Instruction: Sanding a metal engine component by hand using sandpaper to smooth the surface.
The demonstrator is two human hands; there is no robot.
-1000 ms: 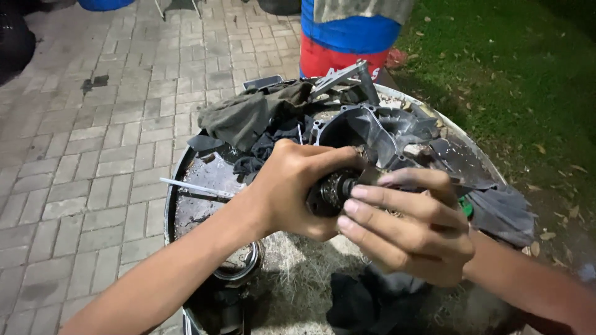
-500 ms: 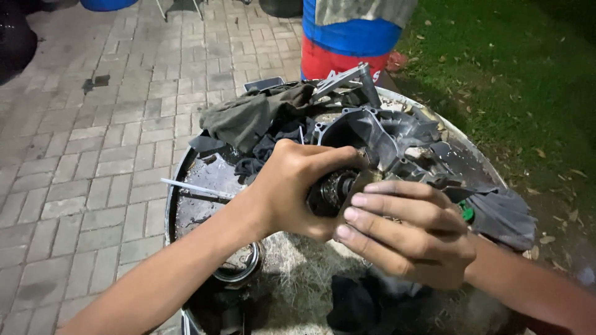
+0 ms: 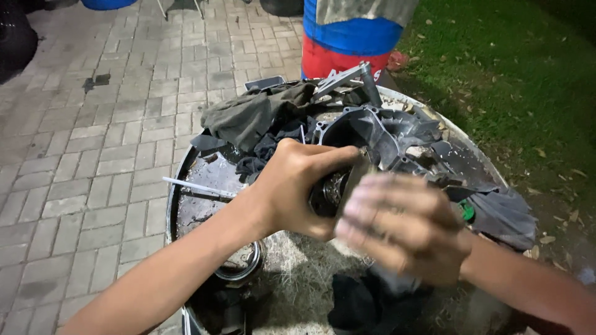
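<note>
My left hand is wrapped around a dark, greasy cylindrical metal part with a ribbed end, held above a round metal drum top. My right hand, blurred by motion, covers the part's right end with fingers curled over it. Just behind the hands lies a black engine casing with open cavities. Most of the part is hidden between the two hands.
A grey-green rag and dark cloths lie at the back of the drum top. A thin white stick lies at its left. A round metal ring sits near the front. A blue and red barrel stands behind; paving left, grass right.
My right hand has shifted slightly down and right over the part's end and is now motion-blurred. My left hand keeps the same grip.
</note>
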